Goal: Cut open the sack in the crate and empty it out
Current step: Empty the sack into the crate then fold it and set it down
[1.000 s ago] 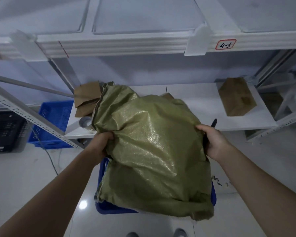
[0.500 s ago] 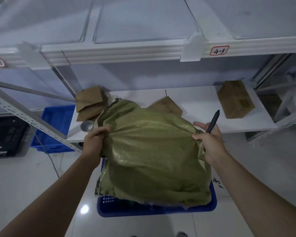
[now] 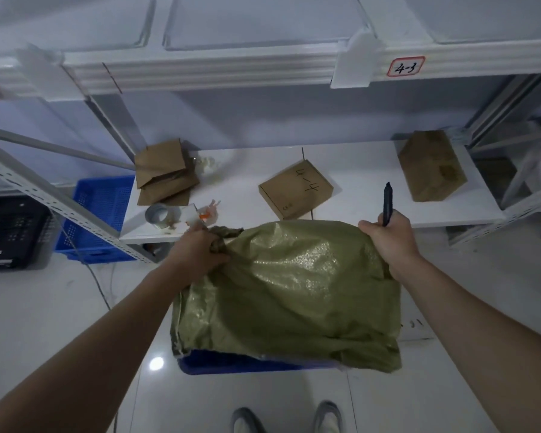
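Note:
An olive-green woven sack (image 3: pixel 289 295) lies across the blue crate (image 3: pixel 231 365) on the floor and hides nearly all of it. My left hand (image 3: pixel 197 253) grips the bunched far-left corner of the sack. At the far-right corner my right hand (image 3: pixel 391 240) holds the sack and also a dark slim cutter (image 3: pixel 387 203) that points up out of the fist. The sack's contents are hidden.
A white shelf (image 3: pixel 356 170) just beyond the sack carries a cardboard box marked 4-4 (image 3: pixel 295 189), another box (image 3: pixel 431 165) at the right, flat cardboard (image 3: pixel 164 175) and a tape roll (image 3: pixel 160 214). A second blue crate (image 3: pixel 99 214) stands at left. My shoes (image 3: pixel 286 417) are below.
The sack has come down from a raised, tilted position to rest flatter over the crate. Both hands moved lower and farther out with it; the box marked 4-4 is now uncovered.

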`<state>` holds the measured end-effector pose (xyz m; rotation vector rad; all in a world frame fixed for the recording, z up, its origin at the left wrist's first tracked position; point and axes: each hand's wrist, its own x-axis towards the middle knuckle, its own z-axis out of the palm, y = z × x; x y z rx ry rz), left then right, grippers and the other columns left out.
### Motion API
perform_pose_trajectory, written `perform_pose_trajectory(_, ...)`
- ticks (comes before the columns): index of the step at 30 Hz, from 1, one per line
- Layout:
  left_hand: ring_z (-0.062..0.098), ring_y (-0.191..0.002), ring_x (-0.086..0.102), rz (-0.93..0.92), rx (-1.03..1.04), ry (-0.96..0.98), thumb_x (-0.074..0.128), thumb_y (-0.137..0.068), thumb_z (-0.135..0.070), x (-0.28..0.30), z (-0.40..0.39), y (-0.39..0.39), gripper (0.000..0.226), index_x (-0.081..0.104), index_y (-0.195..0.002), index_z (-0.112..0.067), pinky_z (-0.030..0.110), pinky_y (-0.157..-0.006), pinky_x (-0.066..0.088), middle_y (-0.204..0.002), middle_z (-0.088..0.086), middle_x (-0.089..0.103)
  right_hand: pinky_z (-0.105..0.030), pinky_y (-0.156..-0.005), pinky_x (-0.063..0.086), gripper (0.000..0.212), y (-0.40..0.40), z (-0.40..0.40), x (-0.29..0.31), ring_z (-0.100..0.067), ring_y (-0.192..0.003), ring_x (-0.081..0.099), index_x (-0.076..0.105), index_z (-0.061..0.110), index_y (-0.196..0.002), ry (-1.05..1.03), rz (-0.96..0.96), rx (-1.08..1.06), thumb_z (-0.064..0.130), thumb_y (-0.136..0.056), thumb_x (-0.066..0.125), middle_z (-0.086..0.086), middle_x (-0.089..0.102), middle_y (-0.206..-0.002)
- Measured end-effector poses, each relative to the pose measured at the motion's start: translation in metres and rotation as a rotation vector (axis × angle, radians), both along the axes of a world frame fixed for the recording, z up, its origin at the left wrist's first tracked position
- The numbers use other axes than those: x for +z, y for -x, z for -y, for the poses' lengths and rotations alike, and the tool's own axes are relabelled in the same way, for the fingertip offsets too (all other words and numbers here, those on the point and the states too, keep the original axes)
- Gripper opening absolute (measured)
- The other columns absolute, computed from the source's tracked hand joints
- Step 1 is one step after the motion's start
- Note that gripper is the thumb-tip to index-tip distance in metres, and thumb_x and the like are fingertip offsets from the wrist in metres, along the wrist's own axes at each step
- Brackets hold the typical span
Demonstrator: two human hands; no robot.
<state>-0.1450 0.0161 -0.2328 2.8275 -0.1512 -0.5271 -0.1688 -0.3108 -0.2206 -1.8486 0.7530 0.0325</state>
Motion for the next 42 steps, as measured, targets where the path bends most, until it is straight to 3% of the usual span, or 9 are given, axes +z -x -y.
perform_pose_trajectory(4,0.033,-0.131,0.026,0.274,-0.066,-0.165,0.070,-0.077,-0.045,0.018,0.004,-0.004,0.031,0.073,-0.104,-0.030,0.049,-0.108,0.027,-0.143,0.002,0.038,-0.031,-0.058,0.037,0.018,0.005,-0.006,0.005,-0.025,-0.079,0.051,0.049,0.012,-0.086,0.229,-0.140,0.102,0.025,-0.088,0.061,-0.003,0.049,-0.077)
perform_pose_trajectory(8,0.031,-0.136,0.024,0.321,-0.286,-0.144,0.066,-0.081,-0.043,0.030,0.019,-0.007,0.031,0.071,-0.108,-0.029,0.048,-0.109,0.024,-0.148,0.001,0.036,-0.044,-0.094,0.042,0.041,0.013,-0.027,0.013,-0.027,-0.117,0.045,0.045,0.015,-0.098,0.550,-0.140,0.363,0.030,-0.072,0.072,-0.002,0.050,-0.099)
perform_pose_trajectory(12,0.028,-0.133,0.025,0.345,-0.377,-0.111,0.061,-0.082,-0.047,0.039,0.043,-0.009,0.033,0.068,-0.112,-0.034,0.043,-0.109,0.023,-0.144,-0.003,0.035,-0.039,-0.088,0.052,0.069,0.016,-0.061,0.021,-0.017,-0.105,0.048,0.042,0.020,-0.111,0.456,-0.160,0.782,0.040,-0.059,0.082,0.003,0.045,-0.111)
perform_pose_trajectory(19,0.032,-0.133,0.029,0.522,-0.146,-0.081,0.063,-0.080,-0.044,0.046,0.059,-0.006,0.041,0.057,-0.120,-0.036,0.051,-0.111,0.017,-0.143,0.004,0.037,-0.044,-0.079,0.056,0.028,0.017,-0.076,-0.004,-0.022,-0.090,0.062,0.049,0.017,-0.105,0.289,-0.146,0.707,0.011,-0.082,0.064,-0.003,0.061,-0.097)
perform_pose_trajectory(22,0.029,-0.135,0.021,0.450,0.058,0.052,0.063,-0.075,-0.045,0.046,0.079,0.011,0.063,0.036,-0.130,-0.031,0.047,-0.113,0.014,-0.145,0.006,0.025,-0.039,-0.074,0.054,0.024,0.020,-0.077,-0.017,-0.022,-0.087,0.062,0.052,0.015,-0.103,0.223,-0.133,0.453,0.008,-0.084,0.064,-0.004,0.063,-0.097)
perform_pose_trajectory(26,0.024,-0.130,0.028,0.363,-0.166,0.076,0.051,-0.082,-0.057,0.019,0.088,0.045,0.052,0.040,-0.127,-0.032,0.037,-0.109,0.018,-0.142,0.003,0.030,-0.043,-0.083,0.057,0.034,0.021,-0.073,-0.018,-0.025,-0.090,0.067,0.060,0.012,-0.111,-0.193,-0.122,0.105,0.004,-0.078,0.068,-0.008,0.071,-0.103)
perform_pose_trajectory(34,0.028,-0.145,0.011,-0.021,0.021,0.318,0.033,-0.095,-0.054,-0.023,0.058,0.051,0.059,0.012,-0.148,-0.041,0.053,-0.116,0.016,-0.159,-0.001,0.011,-0.038,-0.074,0.053,0.028,0.025,-0.079,0.006,-0.028,-0.094,0.066,0.067,0.004,-0.108,-0.798,-0.188,-0.014,-0.003,-0.082,0.060,-0.013,0.071,-0.103)
perform_pose_trajectory(39,0.036,-0.135,0.029,-0.024,0.617,0.647,0.067,-0.077,-0.052,-0.016,0.046,0.045,0.082,0.023,-0.143,-0.032,0.056,-0.110,0.031,-0.149,0.009,0.024,-0.037,-0.075,0.052,0.014,0.029,-0.078,0.015,-0.024,-0.082,0.063,0.066,0.007,-0.090,-0.814,-0.244,0.001,-0.001,-0.084,0.057,-0.009,0.067,-0.089)
perform_pose_trajectory(42,0.033,-0.116,0.050,-0.488,0.768,0.835,0.077,-0.067,-0.051,-0.008,0.030,0.043,0.101,0.016,-0.145,-0.033,0.046,-0.092,0.048,-0.139,0.012,0.040,-0.036,-0.075,0.051,0.012,0.029,-0.071,0.018,-0.023,-0.076,0.062,0.065,0.007,-0.086,-0.828,-0.264,-0.002,0.000,-0.082,0.057,-0.008,0.066,-0.082)
